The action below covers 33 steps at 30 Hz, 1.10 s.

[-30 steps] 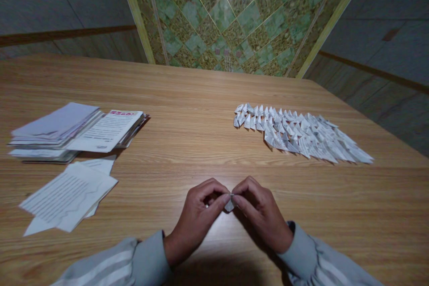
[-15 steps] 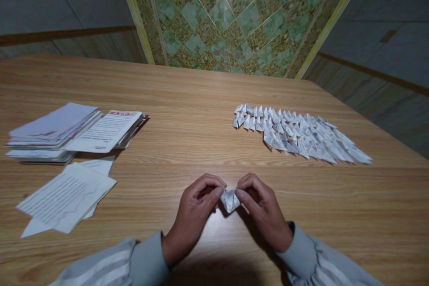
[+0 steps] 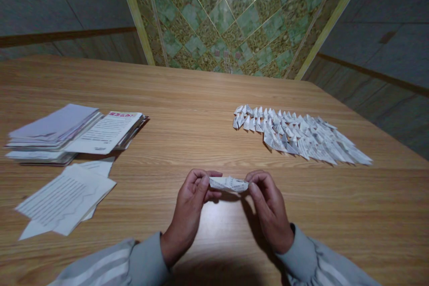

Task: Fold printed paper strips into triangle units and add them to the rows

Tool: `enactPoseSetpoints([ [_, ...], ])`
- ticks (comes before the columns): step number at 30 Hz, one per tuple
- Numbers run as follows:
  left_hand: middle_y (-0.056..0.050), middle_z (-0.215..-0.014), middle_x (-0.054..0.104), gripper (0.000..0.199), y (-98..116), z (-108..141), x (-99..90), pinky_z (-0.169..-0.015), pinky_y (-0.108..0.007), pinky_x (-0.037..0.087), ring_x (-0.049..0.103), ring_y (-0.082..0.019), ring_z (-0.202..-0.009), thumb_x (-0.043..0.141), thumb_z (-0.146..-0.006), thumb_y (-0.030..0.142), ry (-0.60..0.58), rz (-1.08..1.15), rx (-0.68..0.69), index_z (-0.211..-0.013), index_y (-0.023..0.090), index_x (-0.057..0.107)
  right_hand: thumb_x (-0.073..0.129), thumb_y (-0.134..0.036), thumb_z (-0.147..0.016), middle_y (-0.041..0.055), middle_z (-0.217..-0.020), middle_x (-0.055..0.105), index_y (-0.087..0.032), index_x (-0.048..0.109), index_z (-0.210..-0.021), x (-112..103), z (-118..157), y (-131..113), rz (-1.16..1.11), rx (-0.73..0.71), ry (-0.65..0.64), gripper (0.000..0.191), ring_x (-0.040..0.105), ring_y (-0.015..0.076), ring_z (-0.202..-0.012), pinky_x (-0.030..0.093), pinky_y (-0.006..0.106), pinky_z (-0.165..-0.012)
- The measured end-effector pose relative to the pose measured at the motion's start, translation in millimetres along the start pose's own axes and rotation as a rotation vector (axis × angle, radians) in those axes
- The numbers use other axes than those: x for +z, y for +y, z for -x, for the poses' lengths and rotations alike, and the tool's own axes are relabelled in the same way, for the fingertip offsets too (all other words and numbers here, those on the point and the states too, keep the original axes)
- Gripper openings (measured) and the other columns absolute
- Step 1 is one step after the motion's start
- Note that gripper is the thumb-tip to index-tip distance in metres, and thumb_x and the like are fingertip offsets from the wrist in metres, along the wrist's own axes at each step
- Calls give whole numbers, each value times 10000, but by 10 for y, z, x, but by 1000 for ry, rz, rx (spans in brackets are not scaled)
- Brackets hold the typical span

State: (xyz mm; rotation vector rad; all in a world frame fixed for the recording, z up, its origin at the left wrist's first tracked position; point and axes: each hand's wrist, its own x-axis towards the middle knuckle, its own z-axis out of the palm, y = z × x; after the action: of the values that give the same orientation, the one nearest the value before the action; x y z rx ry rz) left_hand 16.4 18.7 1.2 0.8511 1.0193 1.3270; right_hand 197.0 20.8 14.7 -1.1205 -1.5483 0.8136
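Observation:
A small folded paper boat (image 3: 229, 184), made of printed white paper, is stretched lengthwise between my two hands just above the table. My left hand (image 3: 192, 201) pinches its left end between thumb and fingers. At the other end, my right hand (image 3: 268, 203) grips the tip the same way. A low peak stands up in the middle of the boat. Farther off to the right, several folded paper pieces (image 3: 298, 136) of similar white printed paper stand in close rows.
On the left lies a stack of papers (image 3: 53, 127) with a printed sheet (image 3: 105, 132) beside it. Loose lined sheets (image 3: 67, 194) overlap nearer to me. The wooden table (image 3: 181, 98) reaches back to a green tiled wall panel (image 3: 231, 18).
My hands have moved apart, pulling the paper from a compact pointed diamond into a long, low boat shape. The stacks and the rows of folded paper stay put.

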Motion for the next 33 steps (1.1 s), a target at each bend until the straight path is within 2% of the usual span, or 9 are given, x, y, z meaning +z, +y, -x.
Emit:
enactPoseSetpoints([
  [2,-47,-1005,698,184,8,9,-3,-715,-271,521,655,-156,-807,552,-962,372,-2,-47,50,-923,192,556,450,-242,-980,38,-901,620,-222,529,-967,-14,-5,-23,2,-18,-77,83,602,178,-858,483,286,-747],
  [5,-35,-981,707,160,28,27,-7,-759,-259,500,648,-152,-835,555,-962,341,-20,-138,112,-899,195,571,488,-203,-931,91,-1045,659,-213,570,-1022,-37,-33,-94,81,-133,-204,122,627,218,-995,497,346,-846],
  [8,-50,-1014,715,151,49,44,-6,-787,-268,489,654,-172,-881,567,-952,333,-40,-197,137,-892,195,579,639,-202,-843,109,-1090,672,-215,632,-940,-49,-73,-149,141,-214,-275,98,635,245,-1026,508,363,-845],
  [12,-68,-1025,726,165,64,62,2,-796,-282,480,663,-193,-906,565,-949,347,-50,-223,139,-888,194,574,795,-217,-747,89,-983,702,-219,679,-818,-52,-100,-147,178,-237,-235,136,662,236,-914,528,338,-751],
  [17,-97,-1076,725,188,53,70,2,-793,-302,484,662,-219,-953,567,-948,368,-72,-220,123,-887,191,570,762,-270,-793,123,-1139,640,-256,719,-1015,-72,-64,-157,307,-339,-99,227,609,270,-1011,530,407,-797],
  [21,-93,-1110,714,185,39,72,-5,-823,-313,489,659,-211,-953,546,-964,370,-100,-194,107,-904,195,563,704,-210,-843,100,-1138,635,-282,740,-897,-81,-43,-187,390,-448,-132,97,589,261,-997,508,408,-779],
  [23,-88,-1128,705,179,33,83,-7,-836,-318,490,657,-207,-956,533,-973,366,-115,-157,98,-914,200,555,696,-184,-842,96,-1066,660,-246,718,-845,-76,-49,-190,339,-406,-146,65,602,250,-963,500,391,-775],
  [29,-80,-1140,683,170,18,141,-23,-833,-297,482,637,-196,-981,522,-981,357,-135,-78,104,-907,205,544,663,-167,-849,24,-756,670,-203,616,-743,-50,-58,-152,70,-97,-202,122,643,169,-720,490,276,-652],
  [33,-70,-1077,691,188,34,125,-6,-832,-300,496,649,-195,-952,608,-917,389,-168,-22,74,-933,213,543,665,-143,-821,29,-744,677,-204,610,-737,-31,-61,-135,128,-140,-149,117,648,173,-704,491,274,-643],
])
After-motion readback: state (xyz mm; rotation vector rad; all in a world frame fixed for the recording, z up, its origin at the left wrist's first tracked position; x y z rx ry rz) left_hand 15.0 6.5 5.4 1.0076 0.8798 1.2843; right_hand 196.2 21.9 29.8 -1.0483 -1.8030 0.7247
